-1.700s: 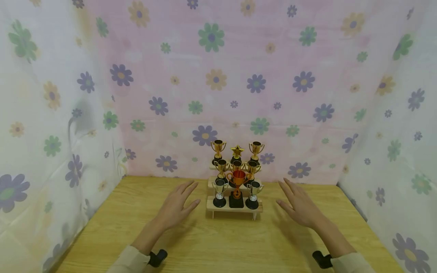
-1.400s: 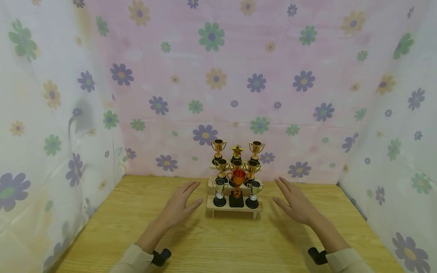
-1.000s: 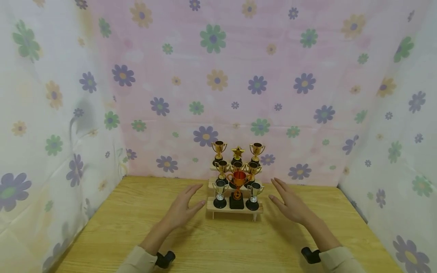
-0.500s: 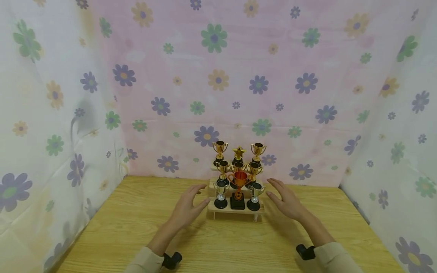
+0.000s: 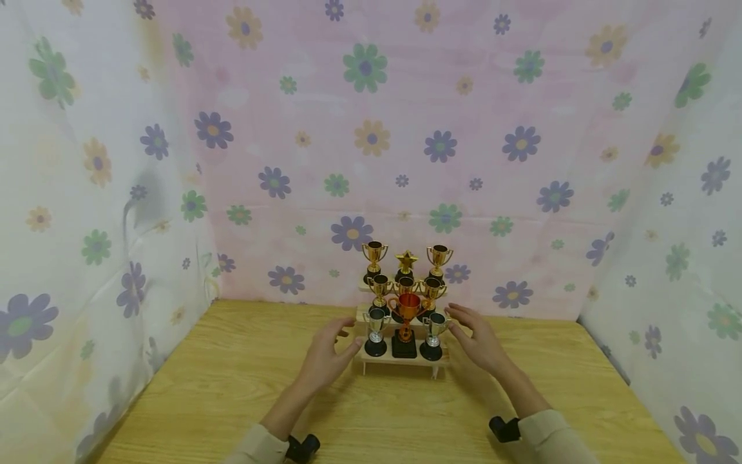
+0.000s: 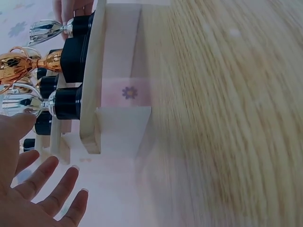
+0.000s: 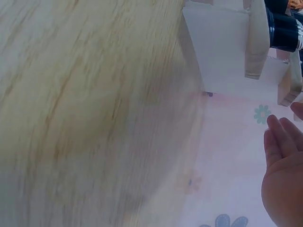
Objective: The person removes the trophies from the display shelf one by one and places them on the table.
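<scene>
A three-tier wooden stand full of small trophies stands on the table. Its front step carries an orange trophy cup between two silver ones, the left silver cup and the right silver cup. Gold cups fill the middle step; up top, a star trophy sits between two gold cups. At the stand's left side is my left hand, fingers spread, thumb close to the left silver cup. My right hand mirrors it on the right, fingertips by the right silver cup. Neither hand holds anything.
A light wood-grain table lies under everything. Pink flowered cloth rises behind the stand, with white flowered cloth along both sides. In the left wrist view, the stand's white side support shows under the front step.
Both hands have moved inward from either side toward the stand, and their fingers now reach its two ends. The trophies and stand keep their places.
</scene>
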A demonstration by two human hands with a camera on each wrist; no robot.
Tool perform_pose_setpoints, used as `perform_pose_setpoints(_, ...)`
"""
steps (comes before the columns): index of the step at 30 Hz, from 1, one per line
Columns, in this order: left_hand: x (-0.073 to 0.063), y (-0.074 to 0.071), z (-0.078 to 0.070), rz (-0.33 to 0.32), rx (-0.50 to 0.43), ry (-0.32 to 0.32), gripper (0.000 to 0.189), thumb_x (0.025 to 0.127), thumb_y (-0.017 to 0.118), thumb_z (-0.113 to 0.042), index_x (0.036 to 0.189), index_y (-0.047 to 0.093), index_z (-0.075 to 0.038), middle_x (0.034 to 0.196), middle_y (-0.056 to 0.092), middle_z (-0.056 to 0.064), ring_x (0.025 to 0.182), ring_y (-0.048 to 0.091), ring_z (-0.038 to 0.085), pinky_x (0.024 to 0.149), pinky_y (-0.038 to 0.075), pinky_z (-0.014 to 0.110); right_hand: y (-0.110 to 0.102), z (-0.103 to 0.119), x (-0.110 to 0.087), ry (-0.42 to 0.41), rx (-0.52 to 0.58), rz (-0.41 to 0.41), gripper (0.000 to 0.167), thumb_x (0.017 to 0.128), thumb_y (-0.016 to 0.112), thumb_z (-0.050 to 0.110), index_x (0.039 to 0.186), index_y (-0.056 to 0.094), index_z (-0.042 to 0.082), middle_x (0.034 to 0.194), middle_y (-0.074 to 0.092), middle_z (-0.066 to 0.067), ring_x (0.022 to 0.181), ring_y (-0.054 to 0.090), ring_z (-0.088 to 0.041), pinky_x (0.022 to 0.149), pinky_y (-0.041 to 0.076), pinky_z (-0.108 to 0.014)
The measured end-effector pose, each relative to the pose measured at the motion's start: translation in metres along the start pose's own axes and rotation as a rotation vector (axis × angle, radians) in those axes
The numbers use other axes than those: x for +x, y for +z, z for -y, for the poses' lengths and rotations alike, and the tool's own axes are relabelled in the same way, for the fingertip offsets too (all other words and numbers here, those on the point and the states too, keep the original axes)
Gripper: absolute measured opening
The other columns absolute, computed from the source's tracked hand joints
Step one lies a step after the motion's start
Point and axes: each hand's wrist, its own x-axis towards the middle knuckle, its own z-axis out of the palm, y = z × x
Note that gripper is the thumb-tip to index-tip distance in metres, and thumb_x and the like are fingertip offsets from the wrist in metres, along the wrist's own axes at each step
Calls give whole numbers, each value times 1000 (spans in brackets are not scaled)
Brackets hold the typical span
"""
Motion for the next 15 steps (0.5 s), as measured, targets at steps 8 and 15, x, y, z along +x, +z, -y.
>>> perform_pose_setpoints(8, 0, 5, 0, 1, -10, -10, 46, 97, 73, -19, 138, 60, -3, 132, 65, 13, 107, 66, 34, 90, 51, 58, 7, 1, 3, 13, 76, 0, 36, 104, 56, 5, 139, 59, -7, 148, 51, -26, 134, 50, -47, 103, 43, -63)
perform_pose_setpoints(15, 0, 8, -4, -2, -22, -18, 43, 96, 73, -14, 137, 61, -5, 131, 65, 16, 107, 66, 35, 90, 51, 56, 11, -1, 6, 20, 44, -8, 36, 104, 56, 3, 139, 61, -3, 150, 52, -21, 137, 48, -45, 107, 40, -64)
